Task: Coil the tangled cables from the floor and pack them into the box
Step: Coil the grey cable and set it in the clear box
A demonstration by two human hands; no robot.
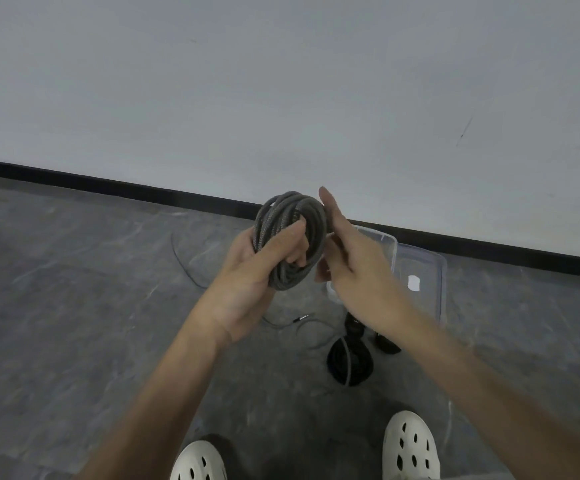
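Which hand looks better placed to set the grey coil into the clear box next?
Left, probably. The left hand grips the grey coil, while the right hand is open beside it. The clear box lies on the floor just beyond, to the right of both hands.

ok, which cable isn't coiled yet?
The thin grey cable, loose on the floor. The braided grey cable is coiled in the left hand; the black cable lies coiled.
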